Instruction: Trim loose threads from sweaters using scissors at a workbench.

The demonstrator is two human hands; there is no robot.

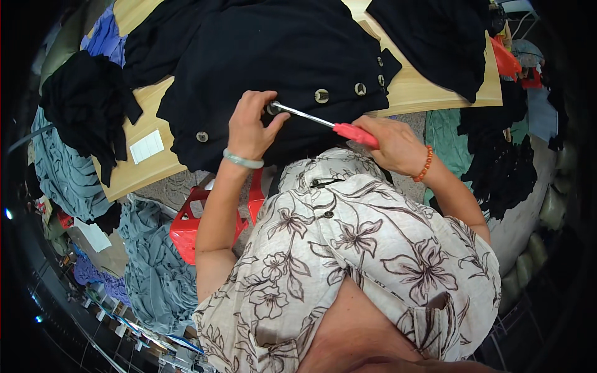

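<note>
Garment [280, 56] on the table: black, with pale round buttons [321, 96]; table [429, 90]: light wood tone, bearing a white label [147, 147]; screwdriver [329, 124]: red handle, silver shaft. Worn items: pale green bangle [242, 161] on the left wrist, orange bead bracelet [425, 164] on the right wrist, cream shirt [354, 261] printed with brown outlined flowers. Surroundings: red plastic stool [189, 227], grey-teal patterned cloth [155, 273], lilac cloth [106, 37], further black cloth heaps [87, 99].

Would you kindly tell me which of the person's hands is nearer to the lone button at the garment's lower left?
Left. The left hand pinches the black garment just right of that button; the right hand grips the red-handled tool, much farther right.
</note>
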